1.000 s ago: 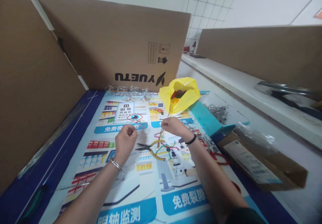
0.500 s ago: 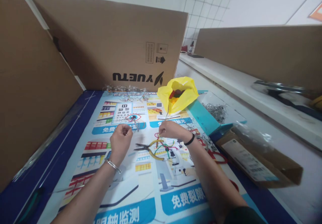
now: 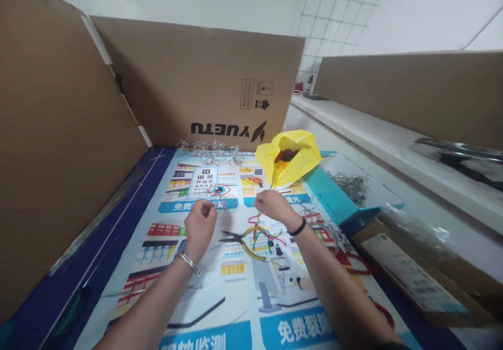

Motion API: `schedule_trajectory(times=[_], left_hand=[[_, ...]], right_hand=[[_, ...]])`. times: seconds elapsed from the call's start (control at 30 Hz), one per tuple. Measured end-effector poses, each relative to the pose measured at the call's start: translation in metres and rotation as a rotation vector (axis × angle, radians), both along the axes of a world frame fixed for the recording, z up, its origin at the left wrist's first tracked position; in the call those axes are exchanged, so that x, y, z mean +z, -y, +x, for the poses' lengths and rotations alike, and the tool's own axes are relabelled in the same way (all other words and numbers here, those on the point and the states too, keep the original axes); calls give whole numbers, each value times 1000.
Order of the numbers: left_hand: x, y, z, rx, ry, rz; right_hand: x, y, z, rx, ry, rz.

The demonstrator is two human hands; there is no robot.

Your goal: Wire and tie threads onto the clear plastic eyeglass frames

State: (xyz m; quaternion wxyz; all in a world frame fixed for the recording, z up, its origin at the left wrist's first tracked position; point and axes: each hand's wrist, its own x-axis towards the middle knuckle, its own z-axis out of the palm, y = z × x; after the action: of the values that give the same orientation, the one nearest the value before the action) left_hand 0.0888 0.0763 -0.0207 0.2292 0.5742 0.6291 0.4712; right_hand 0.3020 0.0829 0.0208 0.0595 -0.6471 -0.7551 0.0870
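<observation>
My left hand is closed in a fist above the printed poster, pinching something small I cannot make out. My right hand is closed too, pinching a thin wire that rises from its fingers, with coloured wires hanging below it. Yellow-handled pliers lie on the poster between and just below both hands. Behind my right hand stands an open yellow bag with coloured bits inside.
Cardboard panels wall the left and back. A teal box lid with a heap of metal bits sits right of the bag. A brown carton with plastic wrap lies at the right. Small clear pieces line the back edge.
Both hands stay closed and about the same distance apart. The view has shifted slightly, so everything sits a little lower and to the right in the picture.
</observation>
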Motion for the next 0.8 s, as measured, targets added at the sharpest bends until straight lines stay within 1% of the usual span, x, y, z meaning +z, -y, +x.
schedule_trajectory(times=[0.13,0.23,0.3,0.37,0.5,0.63,0.7,0.8], left_hand=[[-2,0,0,-3,8,25],[-4,-1,-1,12,10,30],[-4,-2,-1,16,20,25],[-4,-2,-2,18,26,22],[-4,-3,-2,30,3,23],[-4,-2,-1,20,25,11],[-4,0,1,15,49,2],[-2,3,3,16,55,2]], right_hand=[[-12,-29,-38,-56,23,-12],[-21,-45,-61,-95,23,-18],[-24,-50,-71,-102,-1,-19],[-27,-52,-74,-105,-37,-19],[-29,-46,-65,-106,-162,-26],[-32,-25,-53,-68,-393,-72],[-33,-12,-53,-52,-500,-79],[-31,5,-62,-32,-621,-40]])
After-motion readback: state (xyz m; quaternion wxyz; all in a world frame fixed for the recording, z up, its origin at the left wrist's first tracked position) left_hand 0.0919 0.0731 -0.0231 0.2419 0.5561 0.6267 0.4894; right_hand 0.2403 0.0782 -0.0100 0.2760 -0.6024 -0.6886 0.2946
